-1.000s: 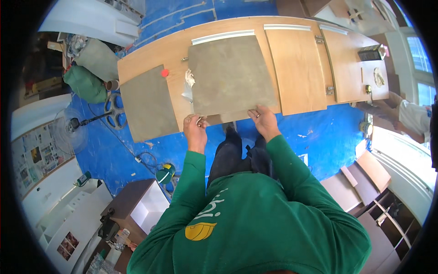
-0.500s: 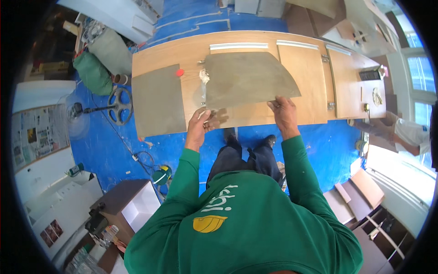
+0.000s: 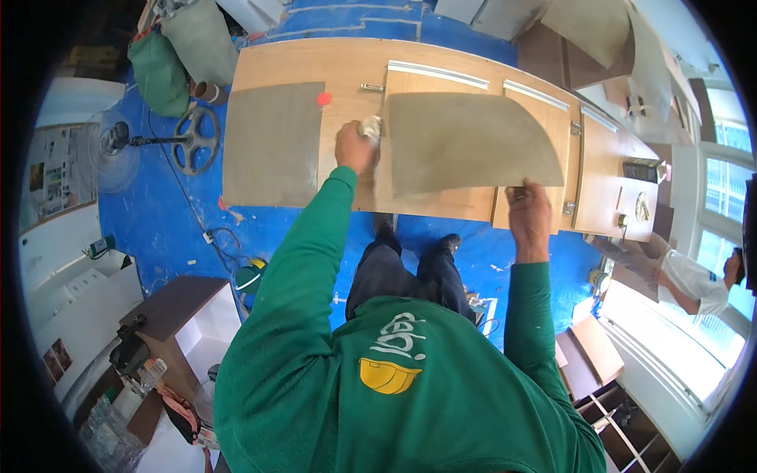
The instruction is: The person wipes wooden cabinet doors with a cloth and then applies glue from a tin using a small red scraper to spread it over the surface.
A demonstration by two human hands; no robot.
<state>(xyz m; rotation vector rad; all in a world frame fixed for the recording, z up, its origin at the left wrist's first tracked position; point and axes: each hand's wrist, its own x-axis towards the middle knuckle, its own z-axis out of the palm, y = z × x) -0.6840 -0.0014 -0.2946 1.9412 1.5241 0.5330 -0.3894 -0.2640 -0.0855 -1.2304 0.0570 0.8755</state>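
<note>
A grey-brown sheet (image 3: 473, 146) with one curved corner lies over the wooden cabinet panel (image 3: 355, 59) in front of me. My right hand (image 3: 530, 213) pinches its lower right edge, with the fingers partly under it. Just left of the sheet, my left hand (image 3: 357, 148) is closed on a crumpled white cloth (image 3: 371, 127), somewhat smeared by motion. Farther left, a second grey-brown sheet (image 3: 272, 146) lies flat, and a small red disc (image 3: 324, 98) sits at its upper right corner.
Blue sheeting (image 3: 169, 236) covers the floor. A fan (image 3: 117, 138) and a green bag (image 3: 159, 75) stand at the left, near an open box cabinet (image 3: 209, 331). Another person (image 3: 694, 276) is at the far right. A dark box (image 3: 643, 169) rests on the panel's right end.
The curved sheet has shifted right with my right hand. My left hand has left the sheet's near left corner, moved up and taken hold of the white cloth.
</note>
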